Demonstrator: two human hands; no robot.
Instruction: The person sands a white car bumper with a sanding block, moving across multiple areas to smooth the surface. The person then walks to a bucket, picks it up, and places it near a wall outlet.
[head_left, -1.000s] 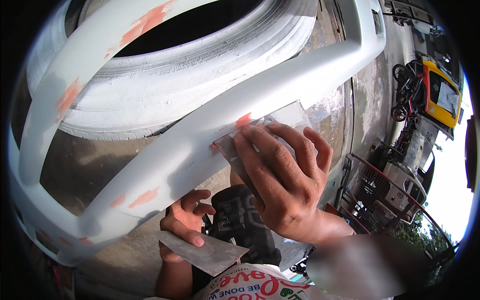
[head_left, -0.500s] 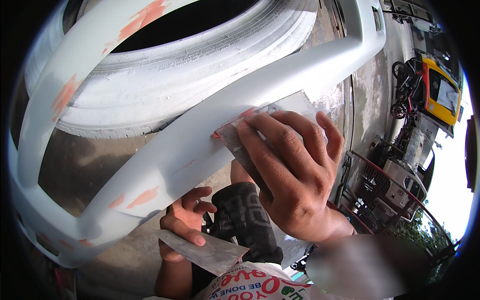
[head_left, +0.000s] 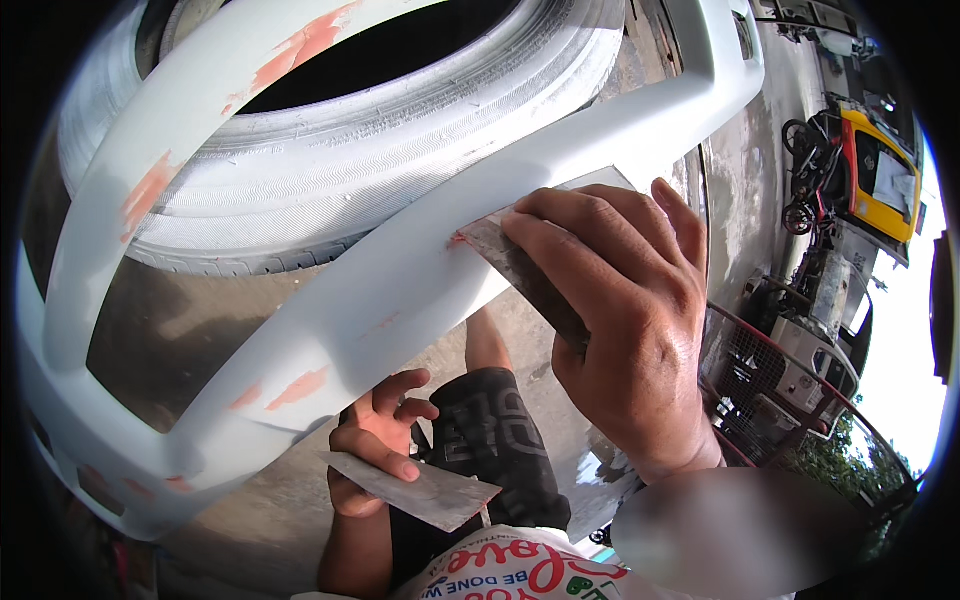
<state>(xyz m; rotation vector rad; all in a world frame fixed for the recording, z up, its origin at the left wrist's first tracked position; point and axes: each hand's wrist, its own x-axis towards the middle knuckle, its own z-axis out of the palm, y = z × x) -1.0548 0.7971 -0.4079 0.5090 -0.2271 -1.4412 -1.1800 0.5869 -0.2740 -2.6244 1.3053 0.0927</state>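
A pale bumper (head_left: 400, 270) with pinkish-red putty patches (head_left: 298, 388) runs diagonally before me. My right hand (head_left: 635, 320) is closed round a flat grey putty spreader (head_left: 525, 275), its far edge against the bumper's lower bar. A trace of pink putty shows at that spreader's left corner. Below the bumper, my left hand (head_left: 375, 450) pinches a second flat metal spreader (head_left: 440, 495) between thumb and fingers. That one is held low, close to my printed white shirt (head_left: 520, 560), and apart from the bumper.
Behind the bumper lies a white-coated tire (head_left: 330, 190). Concrete ground (head_left: 230, 520) shows underneath. Off to the right are a yellow and red vehicle (head_left: 880, 180), a motorcycle (head_left: 800, 150) and a red-framed mesh cart (head_left: 745, 370).
My right hand has moved the spreader right and slightly up along the bumper. Less pink shows at its edge. The left hand keeps its hold, and the view has shifted slightly.
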